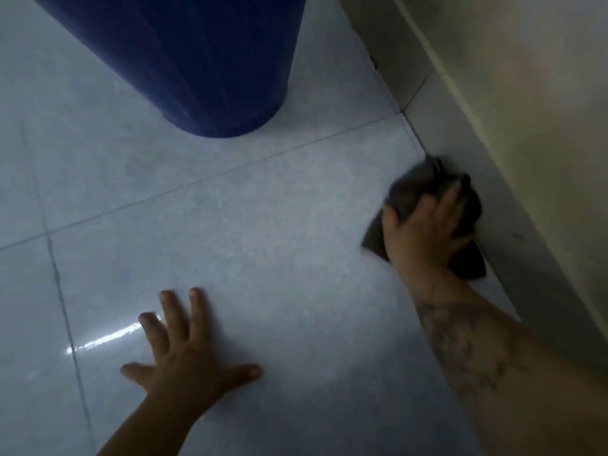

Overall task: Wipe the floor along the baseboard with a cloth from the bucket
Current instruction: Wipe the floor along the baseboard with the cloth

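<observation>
- Nearest of all, the left hand (184,353) lies flat on the pale tiled floor (263,225), fingers spread wide and holding nothing.
- Off to the right and farther out, the right hand (427,232) presses down on a dark grey cloth (411,189), fingers curled over its bunched top: that grip is closed on the cloth.
- Crumpled and thick, the cloth pokes out ahead of the fingers and trails in flat corners behind the palm.
- Its far edge sits right in the seam where the floor meets the grey baseboard (493,192), just beyond the grip.
- Much of the cloth is hidden under the hand, and its outline is smeared by blur.
- Well ahead and left of the grip stands a dark blue bucket (184,60), its top cut off by the frame.
- Marks on the right forearm are too blurred to read.
</observation>
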The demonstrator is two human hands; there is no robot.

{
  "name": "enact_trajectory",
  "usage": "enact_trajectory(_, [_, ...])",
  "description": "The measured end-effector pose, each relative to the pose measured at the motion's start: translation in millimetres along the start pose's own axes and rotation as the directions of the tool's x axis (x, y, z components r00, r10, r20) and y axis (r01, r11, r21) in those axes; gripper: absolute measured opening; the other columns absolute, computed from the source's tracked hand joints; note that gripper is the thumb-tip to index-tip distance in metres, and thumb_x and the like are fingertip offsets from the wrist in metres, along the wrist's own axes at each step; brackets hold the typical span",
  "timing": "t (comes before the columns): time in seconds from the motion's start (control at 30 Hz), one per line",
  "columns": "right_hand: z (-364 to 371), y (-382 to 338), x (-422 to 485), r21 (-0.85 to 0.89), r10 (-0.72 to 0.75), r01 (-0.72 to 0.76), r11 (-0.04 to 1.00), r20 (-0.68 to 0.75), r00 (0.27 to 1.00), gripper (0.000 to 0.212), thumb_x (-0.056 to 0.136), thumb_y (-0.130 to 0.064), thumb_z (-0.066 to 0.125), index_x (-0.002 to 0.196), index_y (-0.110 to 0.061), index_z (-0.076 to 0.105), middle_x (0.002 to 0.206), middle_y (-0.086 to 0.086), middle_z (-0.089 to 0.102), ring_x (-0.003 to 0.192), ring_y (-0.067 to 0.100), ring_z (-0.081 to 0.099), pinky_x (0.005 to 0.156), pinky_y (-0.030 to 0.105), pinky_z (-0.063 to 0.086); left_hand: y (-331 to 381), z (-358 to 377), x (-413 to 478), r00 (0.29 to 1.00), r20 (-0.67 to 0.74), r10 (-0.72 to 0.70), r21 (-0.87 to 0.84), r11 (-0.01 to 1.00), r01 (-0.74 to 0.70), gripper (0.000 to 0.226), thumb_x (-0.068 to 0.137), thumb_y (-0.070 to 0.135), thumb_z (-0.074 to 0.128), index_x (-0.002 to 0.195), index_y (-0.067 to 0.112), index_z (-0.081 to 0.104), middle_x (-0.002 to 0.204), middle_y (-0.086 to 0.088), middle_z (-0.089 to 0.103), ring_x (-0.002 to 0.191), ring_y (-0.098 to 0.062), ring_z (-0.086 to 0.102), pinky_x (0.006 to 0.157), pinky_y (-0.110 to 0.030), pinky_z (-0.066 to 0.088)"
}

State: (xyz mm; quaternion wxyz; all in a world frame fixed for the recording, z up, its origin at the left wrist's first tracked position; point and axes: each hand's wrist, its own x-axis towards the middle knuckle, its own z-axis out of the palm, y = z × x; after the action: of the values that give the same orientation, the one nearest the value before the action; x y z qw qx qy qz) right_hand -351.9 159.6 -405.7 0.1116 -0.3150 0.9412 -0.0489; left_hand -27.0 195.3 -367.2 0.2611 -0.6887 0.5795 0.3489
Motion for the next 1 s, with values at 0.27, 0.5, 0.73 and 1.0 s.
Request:
enact_trajectory(0.27, [36.8,-80.3,-94.8,-0.068,-0.794,0.818,0.571,0.21,0.571,0.075,0.079,-0.07,0.043,0.147,-0.045,0.022,0.163,0.002,0.002,0.146,0.035,0.007,0.105,0.072,0.008,-6.1,4.6,2.1,0.998,0.051,0.035,0.037,0.999,-0.037,0.153,0.041,0.083,0.072,0.121,0.043,-0.052,0.127,0.005,-0.063,0.136,-0.037,-0.042,0.102,-0.08,0.005])
enact_trajectory(0.5, [1.9,139.7,-124.7,-0.115,-0.652,0.685,0.719,0.229,0.723,0.07,0.082,-0.072,0.034,0.129,-0.022,0.047,0.157,0.015,0.019,0.141,0.041,0.022,0.1,0.076,0.022,-9.0,7.7,-0.8,0.998,0.039,0.04,0.061,0.997,-0.042,0.156,0.038,0.084,0.072,0.136,0.039,-0.042,0.144,0.001,-0.053,0.137,-0.037,-0.039,0.102,-0.08,0.006])
enact_trajectory(0.73, [21.1,0.4,-48.8,-0.121,-0.567,0.576,0.808,0.102,0.817,0.078,0.079,-0.062,0.046,0.148,-0.036,0.021,0.16,0.012,0.012,0.143,0.043,0.012,0.105,0.071,0.018,-15.9,16.1,2.0,0.996,0.003,0.09,0.043,0.995,-0.09,0.152,0.039,0.083,0.069,0.14,0.04,-0.036,0.148,0.001,-0.049,0.138,-0.035,-0.039,0.103,-0.08,0.0])
enact_trajectory(1.0, [9.5,239.0,-213.8,-0.024,-0.942,0.998,0.056,0.331,0.061,0.065,0.082,-0.055,0.057,0.143,-0.042,0.036,0.16,-0.001,0.017,0.144,0.035,0.019,0.11,0.066,0.013,-3.7,117.2,-79.2,0.859,0.219,0.463,0.419,0.751,-0.511,0.146,0.05,0.084,0.065,0.135,0.04,-0.044,0.144,-0.005,-0.053,0.134,-0.036,-0.044,0.105,-0.076,0.0])
